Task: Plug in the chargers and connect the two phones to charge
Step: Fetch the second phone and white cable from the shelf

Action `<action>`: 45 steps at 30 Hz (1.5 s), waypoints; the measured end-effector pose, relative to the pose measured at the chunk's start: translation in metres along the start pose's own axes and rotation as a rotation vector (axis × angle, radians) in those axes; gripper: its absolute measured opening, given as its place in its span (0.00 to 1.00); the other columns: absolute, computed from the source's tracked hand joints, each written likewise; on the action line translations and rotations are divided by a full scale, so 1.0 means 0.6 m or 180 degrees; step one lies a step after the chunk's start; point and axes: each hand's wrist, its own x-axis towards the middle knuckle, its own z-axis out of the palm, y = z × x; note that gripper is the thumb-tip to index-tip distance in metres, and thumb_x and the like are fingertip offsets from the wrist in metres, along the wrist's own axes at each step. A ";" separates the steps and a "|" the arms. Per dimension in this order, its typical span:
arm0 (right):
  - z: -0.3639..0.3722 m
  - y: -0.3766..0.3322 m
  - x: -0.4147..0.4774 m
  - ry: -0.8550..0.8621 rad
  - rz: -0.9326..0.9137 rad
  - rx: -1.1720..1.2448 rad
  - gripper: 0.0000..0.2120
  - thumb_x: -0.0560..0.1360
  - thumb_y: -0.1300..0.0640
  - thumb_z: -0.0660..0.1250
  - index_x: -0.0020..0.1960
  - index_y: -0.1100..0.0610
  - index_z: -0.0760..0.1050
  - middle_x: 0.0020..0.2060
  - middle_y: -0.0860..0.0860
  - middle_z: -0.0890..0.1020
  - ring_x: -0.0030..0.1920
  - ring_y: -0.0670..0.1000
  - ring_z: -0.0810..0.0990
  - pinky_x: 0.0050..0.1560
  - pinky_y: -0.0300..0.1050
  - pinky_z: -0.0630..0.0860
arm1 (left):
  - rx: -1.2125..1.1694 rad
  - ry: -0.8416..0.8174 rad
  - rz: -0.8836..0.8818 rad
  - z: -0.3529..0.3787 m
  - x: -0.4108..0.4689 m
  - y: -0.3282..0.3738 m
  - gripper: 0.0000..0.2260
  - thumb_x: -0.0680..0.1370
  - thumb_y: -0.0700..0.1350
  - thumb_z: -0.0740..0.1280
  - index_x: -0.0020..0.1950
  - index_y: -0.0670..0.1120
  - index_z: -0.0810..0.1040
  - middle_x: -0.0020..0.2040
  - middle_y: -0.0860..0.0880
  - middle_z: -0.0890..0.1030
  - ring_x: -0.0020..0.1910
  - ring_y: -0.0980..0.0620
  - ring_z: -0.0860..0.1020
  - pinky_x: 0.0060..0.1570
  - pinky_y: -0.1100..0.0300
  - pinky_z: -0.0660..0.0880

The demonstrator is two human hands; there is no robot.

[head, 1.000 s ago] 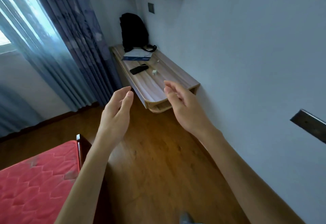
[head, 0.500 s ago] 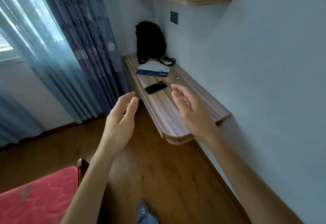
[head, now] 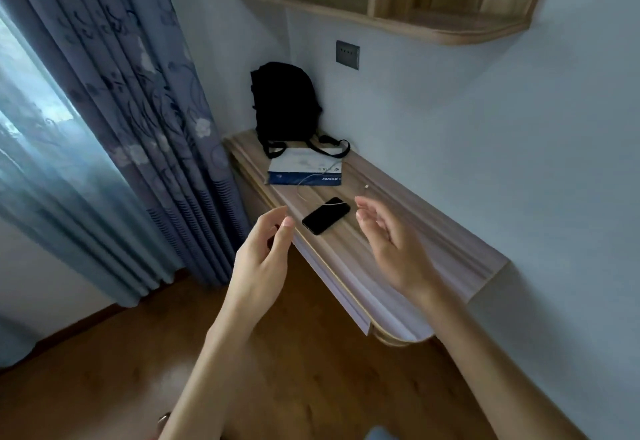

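1 black phone lies flat, screen up, on the wooden desk fixed to the wall. the left hand hovers just left of the phone, at the desk's front edge. its fingers are loosely bent and a little apart, thumb close to the forefinger, gripping nothing. the right hand hovers just right of the phone, above the desk top, its fingers relaxed and gently curled, also gripping nothing. neither hand touches the phone. a thin white cable reaches the phone's far end and runs back over a blue and white packet lying beyond the phone; whether it is plugged into the phone i cannot tell. a small white piece, too small to make out, sits beyond the phone toward the wall. farther beyond the phone a black backpack stands in the corner. a grey wall socket is above and beyond the phone.
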 end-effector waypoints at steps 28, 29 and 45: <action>0.115 0.260 0.400 0.0707 0.1165 -0.0337 0.20 0.82 0.48 0.62 0.71 0.54 0.72 0.66 0.47 0.78 0.65 0.44 0.75 0.61 0.37 0.69 | 0.0380 -0.1429 -0.0334 0.083 0.508 -0.244 0.18 0.82 0.55 0.61 0.72 0.54 0.71 0.63 0.56 0.76 0.57 0.68 0.75 0.48 0.77 0.68; 0.117 0.274 0.408 0.0755 0.1281 -0.0411 0.19 0.82 0.49 0.63 0.69 0.56 0.74 0.64 0.49 0.80 0.64 0.47 0.77 0.59 0.38 0.70 | 0.0387 -0.1531 -0.0374 0.098 0.518 -0.253 0.19 0.82 0.54 0.61 0.72 0.53 0.70 0.64 0.56 0.75 0.60 0.63 0.73 0.49 0.75 0.67; 0.201 0.476 0.607 0.0384 0.3328 -0.1539 0.27 0.80 0.42 0.60 0.73 0.57 0.66 0.67 0.58 0.74 0.67 0.61 0.72 0.67 0.56 0.67 | 0.1069 -0.2596 -0.0408 0.208 0.705 -0.350 0.18 0.82 0.51 0.62 0.71 0.49 0.71 0.64 0.55 0.73 0.61 0.56 0.71 0.57 0.62 0.65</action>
